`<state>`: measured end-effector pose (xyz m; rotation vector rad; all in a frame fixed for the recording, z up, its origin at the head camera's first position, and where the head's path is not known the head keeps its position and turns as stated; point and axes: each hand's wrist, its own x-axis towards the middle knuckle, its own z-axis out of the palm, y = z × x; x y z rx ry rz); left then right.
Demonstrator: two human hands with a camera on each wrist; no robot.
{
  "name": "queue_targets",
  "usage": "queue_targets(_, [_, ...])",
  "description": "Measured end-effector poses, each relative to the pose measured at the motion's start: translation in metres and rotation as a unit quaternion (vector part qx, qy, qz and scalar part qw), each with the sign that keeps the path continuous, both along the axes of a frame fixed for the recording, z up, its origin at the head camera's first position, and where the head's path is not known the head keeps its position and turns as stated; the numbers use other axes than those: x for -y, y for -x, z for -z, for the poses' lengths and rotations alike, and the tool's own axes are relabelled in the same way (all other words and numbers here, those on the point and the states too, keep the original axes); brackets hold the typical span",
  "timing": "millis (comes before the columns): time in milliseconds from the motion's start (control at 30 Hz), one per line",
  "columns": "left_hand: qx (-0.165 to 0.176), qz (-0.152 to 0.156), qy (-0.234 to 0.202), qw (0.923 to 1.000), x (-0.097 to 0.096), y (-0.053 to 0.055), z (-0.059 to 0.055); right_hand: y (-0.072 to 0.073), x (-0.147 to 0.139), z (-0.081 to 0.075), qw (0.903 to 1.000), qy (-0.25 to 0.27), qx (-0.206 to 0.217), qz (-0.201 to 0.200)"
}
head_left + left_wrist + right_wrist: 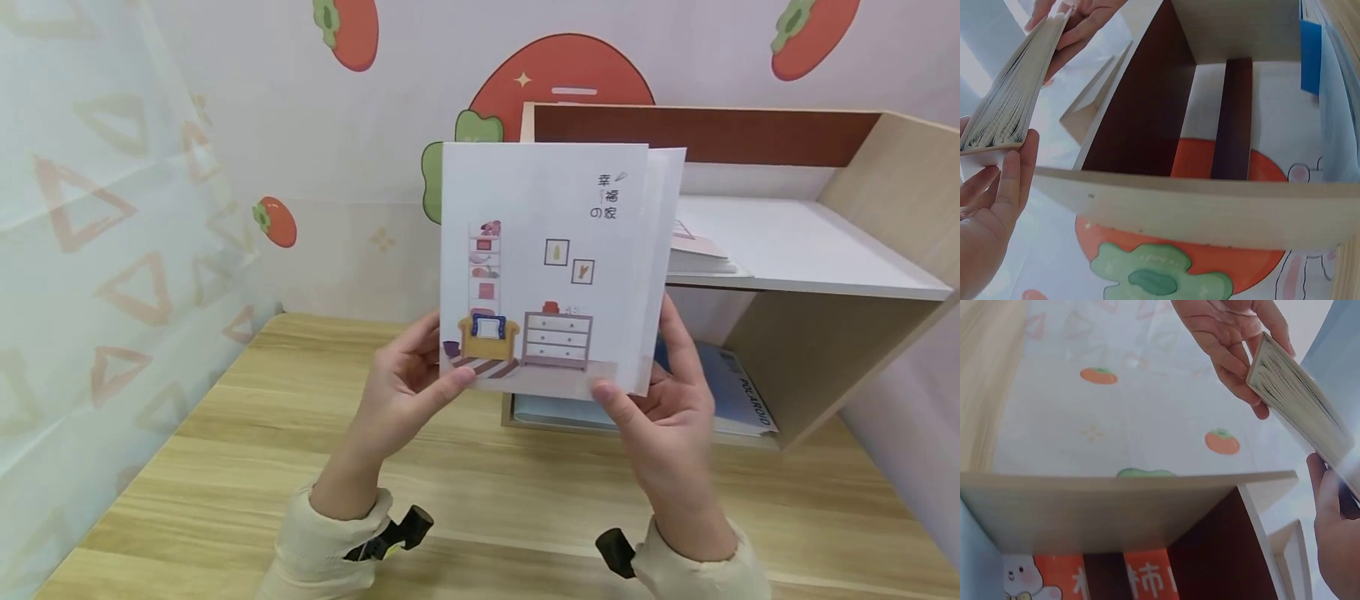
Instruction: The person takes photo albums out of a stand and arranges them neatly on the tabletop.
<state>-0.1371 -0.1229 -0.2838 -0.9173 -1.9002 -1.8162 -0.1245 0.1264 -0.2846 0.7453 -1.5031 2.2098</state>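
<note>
A white photo album (525, 200) is held up in front of the shelf, its cover facing me. The cover shows a yellow armchair, a dresser, two small pictures and printed characters at the top right. My left hand (397, 400) grips the lower left corner, thumb on the cover and fingers behind. My right hand (675, 412) holds the lower right side the same way. Seen from below in the left wrist view, the album's thick pages (1013, 94) fan slightly between the two covers. The right wrist view shows the same page edges (1297, 394) between both hands.
A two-level wooden shelf (847, 258) stands at the back right of the wood-grain table (247, 467). A pinkish-white book (701, 254) lies on its upper board. Below is a blue item lettered POLAROID (738, 392). Behind hangs a cloth printed with persimmons (360, 33).
</note>
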Motion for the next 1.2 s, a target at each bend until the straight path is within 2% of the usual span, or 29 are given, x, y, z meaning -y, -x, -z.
queue_targets(200, [-0.024,-0.024,0.001,0.9994,-0.001,-0.003,0.001,0.006,-0.003,0.003,0.9998,-0.013,-0.010,-0.016])
queue_targets(367, [-0.044,-0.022,-0.013,0.9987,-0.003,-0.002,0.003,0.007,-0.004,0.001,0.9994,-0.033,-0.008,-0.011])
queue_targets(667, [-0.072,-0.014,-0.030,0.9969,-0.004,0.001,0.003,0.011,-0.006,0.003,0.9966,-0.055,-0.058,-0.020])
queue_targets(867, [-0.070,-0.024,-0.034,0.9967,0.004,-0.005,0.004,0.012,0.002,0.006,0.9949,-0.063,-0.074,-0.026])
queue_targets(1200, [-0.069,-0.017,-0.036,0.9968,0.022,-0.005,0.005,0.013,0.017,0.013,0.9945,-0.083,-0.057,-0.029])
